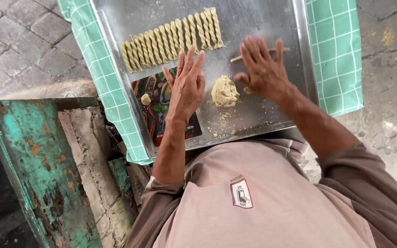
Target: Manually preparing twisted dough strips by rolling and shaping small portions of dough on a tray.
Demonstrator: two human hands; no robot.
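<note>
The dough lump (224, 91) sits on the metal tray (253, 18), right between our two hands. Our left hand (187, 85) is flat and wide open, with the fingers straight and close together. It holds nothing. Its palm lies down on the tray, partly over a dark mat with pictures of food (155, 108), just beside the lump. Our right hand (263, 69) is open too, with the fingers spread apart. It grips nothing, but it presses flat on a thin dough stick (238, 58), and the two ends of the stick poke out from under the fingers. A small bit of dough (248, 90) peeks out by the thumb of that hand. The lump is pale yellow, bumpy and rough, not smooth like a ball. Little crumbs (226, 117) lie on the tray near it. At the far side of the tray we see a neat row of twisted dough sticks (171, 39), lying side by side and touching. One more small dough ball (146, 99) rests on the mat. Under the tray is a green checked cloth (334, 50).
</note>
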